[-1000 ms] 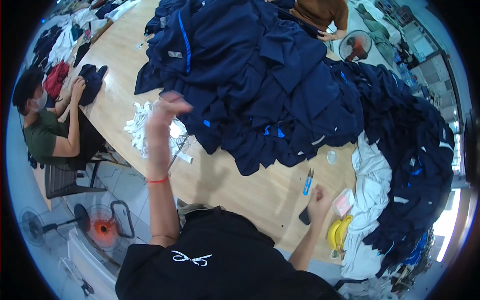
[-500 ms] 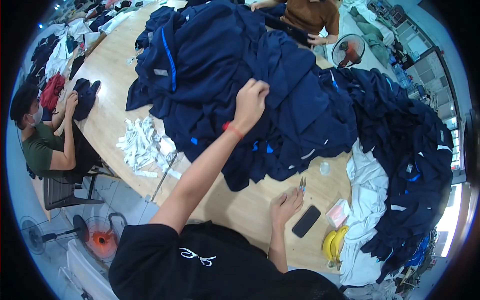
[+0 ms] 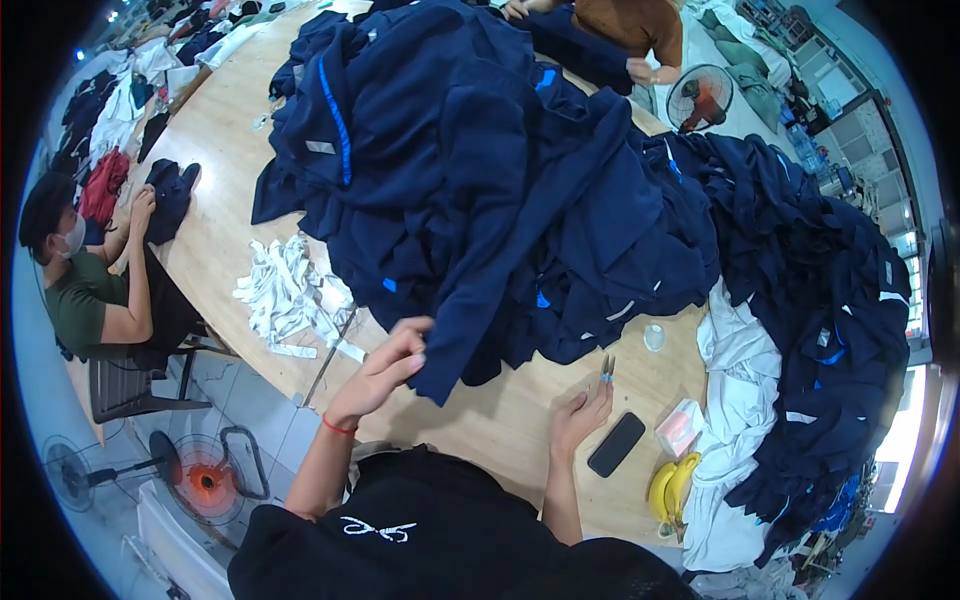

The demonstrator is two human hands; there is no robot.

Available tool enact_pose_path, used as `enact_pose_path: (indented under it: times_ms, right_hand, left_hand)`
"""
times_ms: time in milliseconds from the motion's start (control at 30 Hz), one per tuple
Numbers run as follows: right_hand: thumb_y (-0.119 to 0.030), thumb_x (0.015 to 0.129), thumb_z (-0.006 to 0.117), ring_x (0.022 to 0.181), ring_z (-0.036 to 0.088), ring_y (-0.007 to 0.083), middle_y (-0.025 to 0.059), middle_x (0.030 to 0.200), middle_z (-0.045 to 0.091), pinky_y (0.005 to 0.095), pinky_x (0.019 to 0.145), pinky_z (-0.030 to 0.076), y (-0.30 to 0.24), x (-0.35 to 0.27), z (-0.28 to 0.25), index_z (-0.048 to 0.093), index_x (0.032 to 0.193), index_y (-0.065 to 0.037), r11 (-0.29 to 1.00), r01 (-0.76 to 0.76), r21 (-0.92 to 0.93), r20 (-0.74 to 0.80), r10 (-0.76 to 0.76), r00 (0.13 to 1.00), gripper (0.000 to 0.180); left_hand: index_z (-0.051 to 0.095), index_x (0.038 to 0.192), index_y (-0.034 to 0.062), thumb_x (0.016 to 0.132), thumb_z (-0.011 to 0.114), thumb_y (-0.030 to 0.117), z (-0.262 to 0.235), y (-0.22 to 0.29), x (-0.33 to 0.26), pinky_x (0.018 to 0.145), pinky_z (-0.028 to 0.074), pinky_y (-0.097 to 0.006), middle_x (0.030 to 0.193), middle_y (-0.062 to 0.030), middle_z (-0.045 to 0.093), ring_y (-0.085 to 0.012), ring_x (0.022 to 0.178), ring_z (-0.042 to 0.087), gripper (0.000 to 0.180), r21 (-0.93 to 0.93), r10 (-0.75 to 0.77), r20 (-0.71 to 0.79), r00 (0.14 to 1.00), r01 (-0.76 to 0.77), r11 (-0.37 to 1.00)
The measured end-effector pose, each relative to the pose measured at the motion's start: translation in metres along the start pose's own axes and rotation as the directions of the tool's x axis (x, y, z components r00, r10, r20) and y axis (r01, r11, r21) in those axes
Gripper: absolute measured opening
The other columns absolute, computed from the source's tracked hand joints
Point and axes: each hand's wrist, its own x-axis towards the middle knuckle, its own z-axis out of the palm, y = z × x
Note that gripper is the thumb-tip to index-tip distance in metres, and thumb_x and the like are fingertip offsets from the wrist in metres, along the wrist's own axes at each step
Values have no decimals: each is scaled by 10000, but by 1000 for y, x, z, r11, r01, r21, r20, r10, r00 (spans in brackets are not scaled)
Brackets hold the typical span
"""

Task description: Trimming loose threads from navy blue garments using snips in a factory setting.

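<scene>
A large heap of navy garments (image 3: 400,150) with bright blue trims covers much of the table. One long navy piece, looking like a sleeve or trouser leg (image 3: 460,330), stretches from the heap toward me. At its near end my left hand (image 3: 380,372) is closed on the edge, the fingertips partly hidden by the cloth. My right hand (image 3: 580,418) rests low over the table with small thread snips (image 3: 607,369) in its fingers, blades pointing away from me. A black phone (image 3: 616,445) lies just right of that hand.
White fabric strips (image 3: 285,295) lie left of the heap. Bananas (image 3: 672,488), a tissue pack (image 3: 680,428) and white cloth (image 3: 735,400) are at the right, beside more navy garments (image 3: 815,300). Co-workers handle dark cloth at the left and far side. Fans stand around the wooden table (image 3: 215,200).
My left hand has come back from the middle of the heap toward me, drawing the end of a navy piece along. My right hand keeps the snips near the same place.
</scene>
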Motion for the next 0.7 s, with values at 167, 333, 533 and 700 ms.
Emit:
enact_pose_path:
  times_ms: [167, 333, 533, 700]
  right_hand:
    - [19, 951, 573, 1329, 533, 429, 242, 1418, 601, 518, 1130, 389, 8, -1, -2, 579, 1401, 18, 997, 74, 29, -61, -72, 996, 450]
    - [-35, 1053, 516, 1147, 651, 365, 249, 1281, 663, 454, 1009, 504, 67, -9, 24, 592, 1366, 87, 715, -453, 532, 111, 472, 875, 345]
    - [-4, 1069, 455, 1226, 630, 360, 248, 1338, 614, 437, 1077, 477, 19, -13, -1, 518, 1446, 82, 884, -233, 404, -247, 351, 903, 392]
    - [-85, 1030, 675, 950, 575, 234, 120, 1081, 538, 356, 913, 491, 20, -11, -1, 521, 1436, 50, 898, -205, 388, -213, 304, 929, 455]
  left_hand:
    - [533, 894, 42, 1075, 594, 157, 73, 39, 25, 666, 438, -332, 792, -47, 517, -171, 716, 538, 223, 155, 45, 580, 813, -165, 974]
    - [518, 837, 52, 1074, 613, 148, 121, 66, 11, 625, 405, -370, 761, -59, 508, -211, 660, 533, 273, -257, 227, 923, 311, 59, 965]
    - [597, 978, 36, 997, 770, 335, 82, -19, 18, 695, 516, -387, 914, -166, 697, -301, 799, 711, 346, 508, -170, 265, 949, 13, 861]
    - [622, 1132, 37, 943, 800, 310, 36, -103, -18, 731, 540, -467, 908, -216, 706, -407, 847, 708, 377, 674, 132, 145, 981, -196, 712]
